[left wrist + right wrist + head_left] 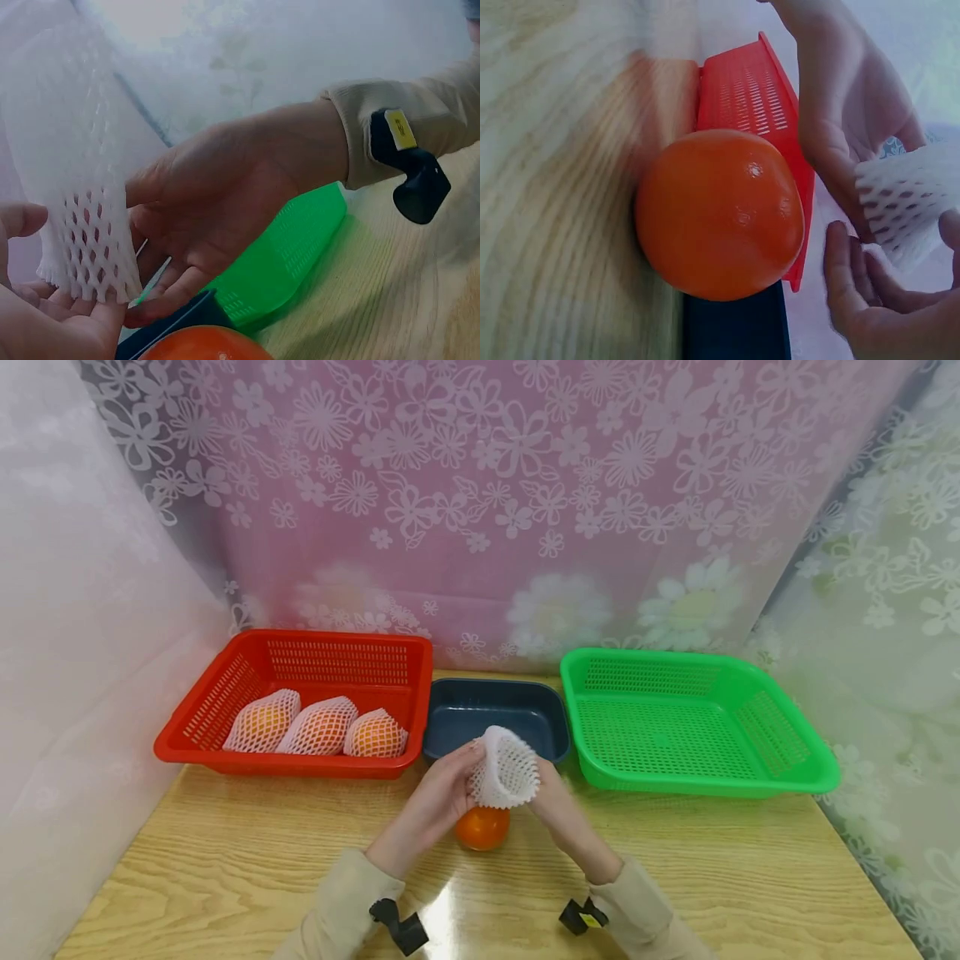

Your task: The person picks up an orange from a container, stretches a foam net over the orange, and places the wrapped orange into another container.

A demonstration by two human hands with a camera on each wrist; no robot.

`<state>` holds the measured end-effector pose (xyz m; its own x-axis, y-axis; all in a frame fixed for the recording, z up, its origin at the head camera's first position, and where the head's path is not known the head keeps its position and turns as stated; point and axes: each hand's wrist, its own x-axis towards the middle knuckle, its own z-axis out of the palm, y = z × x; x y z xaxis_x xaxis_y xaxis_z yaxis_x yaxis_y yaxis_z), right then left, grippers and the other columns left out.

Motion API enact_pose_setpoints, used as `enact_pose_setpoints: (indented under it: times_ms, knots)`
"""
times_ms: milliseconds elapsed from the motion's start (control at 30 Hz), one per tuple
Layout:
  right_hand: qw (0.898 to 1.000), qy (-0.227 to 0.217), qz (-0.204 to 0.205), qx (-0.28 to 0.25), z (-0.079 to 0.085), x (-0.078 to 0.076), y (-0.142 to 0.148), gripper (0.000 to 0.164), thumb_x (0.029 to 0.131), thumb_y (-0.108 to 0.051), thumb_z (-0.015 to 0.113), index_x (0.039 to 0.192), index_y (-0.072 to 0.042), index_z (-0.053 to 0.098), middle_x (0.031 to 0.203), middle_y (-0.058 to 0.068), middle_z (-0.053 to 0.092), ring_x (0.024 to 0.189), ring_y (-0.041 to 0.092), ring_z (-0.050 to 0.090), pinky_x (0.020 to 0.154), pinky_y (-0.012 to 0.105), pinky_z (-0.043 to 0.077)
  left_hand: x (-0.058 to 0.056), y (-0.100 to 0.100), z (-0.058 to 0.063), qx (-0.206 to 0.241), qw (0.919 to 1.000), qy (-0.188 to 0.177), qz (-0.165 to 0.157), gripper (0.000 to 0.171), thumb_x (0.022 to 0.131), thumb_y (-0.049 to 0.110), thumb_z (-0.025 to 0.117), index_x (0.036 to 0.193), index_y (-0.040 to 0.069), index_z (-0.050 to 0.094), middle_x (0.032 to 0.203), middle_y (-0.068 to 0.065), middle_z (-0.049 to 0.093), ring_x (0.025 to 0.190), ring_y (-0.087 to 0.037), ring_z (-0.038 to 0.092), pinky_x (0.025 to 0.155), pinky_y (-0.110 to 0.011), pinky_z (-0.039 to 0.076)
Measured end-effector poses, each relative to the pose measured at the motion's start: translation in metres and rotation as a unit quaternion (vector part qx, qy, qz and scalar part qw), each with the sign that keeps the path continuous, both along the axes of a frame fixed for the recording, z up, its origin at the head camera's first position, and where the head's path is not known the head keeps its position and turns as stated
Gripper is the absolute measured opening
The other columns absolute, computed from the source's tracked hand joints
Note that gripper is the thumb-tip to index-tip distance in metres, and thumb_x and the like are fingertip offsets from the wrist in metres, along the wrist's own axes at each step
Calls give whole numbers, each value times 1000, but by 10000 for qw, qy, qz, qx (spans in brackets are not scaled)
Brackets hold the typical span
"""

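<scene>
A white foam fruit net is held up between both hands, its mouth tipped toward the head camera. My left hand grips its left side, the thumb over the mesh and the fingers beneath. From the other side my right hand holds the net between thumb and fingers; some of those fingers are hidden behind it. Directly below the net an orange round fruit rests bare on the wooden table, touched by neither hand. The right wrist view shows the fruit close up, smooth and shiny.
At the left, a red basket contains three fruits in foam nets. A dark blue tray stands behind the hands, between that basket and a green basket at the right. Flowered curtains surround the table.
</scene>
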<state>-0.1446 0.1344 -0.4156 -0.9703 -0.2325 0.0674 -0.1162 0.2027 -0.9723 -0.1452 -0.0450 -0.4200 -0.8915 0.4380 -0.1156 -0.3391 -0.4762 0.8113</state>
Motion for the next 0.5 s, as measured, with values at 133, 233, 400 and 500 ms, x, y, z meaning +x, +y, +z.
enact_pose_setpoints:
  times_ms: [133, 233, 400, 500]
  knots:
    - [9999, -68, 117, -91, -2, -1, 1, 31, 96, -4, 62, 125, 7, 61, 114, 15, 67, 99, 14, 57, 86, 26, 49, 0, 2, -2, -464, 9987, 164, 91, 49, 108, 23, 45, 149, -3, 39, 132, -4, 55, 116, -18, 53, 101, -29, 48]
    - [9989, -154, -114, -438, -3, 0, 0, 22, 93, 1, 64, 114, 6, 62, 101, 6, 66, 90, 14, 57, 76, 25, 50, 0, 2, -4, -568, 9981, 182, 121, 50, 107, 22, 47, 150, -4, 40, 134, -6, 55, 115, -18, 54, 100, -30, 48]
    - [9886, -584, -436, -1319, -3, 1, 0, 23, 94, 6, 59, 117, 7, 60, 97, -3, 66, 87, 11, 59, 71, 22, 51, 1, 0, -5, -367, 9992, 110, 70, 49, 108, 22, 48, 149, -4, 40, 127, -3, 61, 110, -15, 60, 98, -28, 52]
    - [9755, -872, -392, -1979, -4, 2, 3, 27, 98, 5, 52, 124, 5, 56, 98, -5, 67, 86, 8, 60, 74, 20, 53, 1, -2, -4, -12, 9999, -132, 84, 47, 109, 23, 48, 149, -1, 42, 125, -1, 63, 108, -13, 63, 96, -28, 53]
